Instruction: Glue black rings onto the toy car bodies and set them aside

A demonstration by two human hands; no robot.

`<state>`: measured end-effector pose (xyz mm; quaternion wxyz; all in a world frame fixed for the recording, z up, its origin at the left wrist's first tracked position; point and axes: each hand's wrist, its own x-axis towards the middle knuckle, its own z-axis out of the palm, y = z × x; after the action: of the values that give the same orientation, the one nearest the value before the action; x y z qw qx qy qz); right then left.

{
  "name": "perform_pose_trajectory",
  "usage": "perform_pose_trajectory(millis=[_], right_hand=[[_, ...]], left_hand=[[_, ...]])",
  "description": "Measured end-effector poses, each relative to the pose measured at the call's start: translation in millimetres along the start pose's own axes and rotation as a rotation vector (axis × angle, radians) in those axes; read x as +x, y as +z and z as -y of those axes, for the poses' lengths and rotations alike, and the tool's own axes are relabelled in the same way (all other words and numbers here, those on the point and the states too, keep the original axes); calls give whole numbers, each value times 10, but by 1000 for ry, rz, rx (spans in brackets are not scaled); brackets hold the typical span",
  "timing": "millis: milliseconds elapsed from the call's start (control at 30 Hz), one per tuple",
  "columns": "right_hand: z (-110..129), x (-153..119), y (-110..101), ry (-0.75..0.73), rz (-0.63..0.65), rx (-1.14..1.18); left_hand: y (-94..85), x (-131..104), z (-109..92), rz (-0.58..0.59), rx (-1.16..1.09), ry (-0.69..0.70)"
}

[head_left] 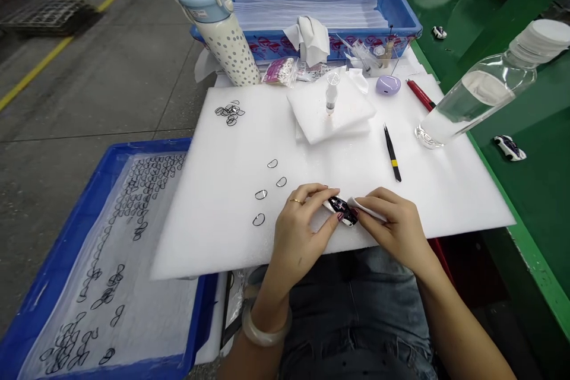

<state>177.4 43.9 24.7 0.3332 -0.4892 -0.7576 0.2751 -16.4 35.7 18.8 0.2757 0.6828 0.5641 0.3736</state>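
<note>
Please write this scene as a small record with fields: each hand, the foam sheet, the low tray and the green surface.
left hand: holds a small car
right hand: pinches a white cloth close by the car
foam sheet: four separate black loops, a heap of loops farther back, tweezers, bottle at right
low tray: blue, on the left, many black loops on white lining
green surface: two other cars, on the right

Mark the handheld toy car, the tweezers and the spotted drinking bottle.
Toy car (342, 206): head view, middle of its black upper side.
Tweezers (392, 153): head view, midway along the black body.
Spotted drinking bottle (221, 35): head view, upper part of the dotted body.
</note>
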Motion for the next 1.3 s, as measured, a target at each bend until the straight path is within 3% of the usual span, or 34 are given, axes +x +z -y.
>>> perform_pose_trajectory(millis=[267, 367, 467, 533, 600, 667, 800, 967, 1033, 1167, 1300], right_hand=[[9, -34, 52, -149, -45, -243], [10, -58, 21, -160, -46, -207], [9, -122, 26, -179, -166, -136], [20, -174, 73, -265, -222, -209], [45, -191, 124, -338, -207, -322], [79, -134, 130, -278, -163, -396], [119, 166, -109, -37, -104, -350], [85, 286, -422, -136, -267, -629], [72, 175, -387, -156, -277, -584], [62, -88, -137, -233, -163, -325], [36, -199, 56, -297, -216, -293]], left_hand=[[-30, 54, -21, 62, 1, -26], [-54, 38, 4, 97, 20, 4], [-61, 8, 30, 109, 33, 52], [-54, -1, 37, 97, 35, 64], [-40, 0, 39, 79, 34, 61], [-27, 6, 38, 69, 36, 53], [-20, 6, 36, 68, 35, 37], [-29, -4, 26, 77, 26, 29], [-24, -1, 18, 74, 31, 23], [-7, 12, 6, 55, 47, 15], [-9, 14, 3, 58, 56, 12]])
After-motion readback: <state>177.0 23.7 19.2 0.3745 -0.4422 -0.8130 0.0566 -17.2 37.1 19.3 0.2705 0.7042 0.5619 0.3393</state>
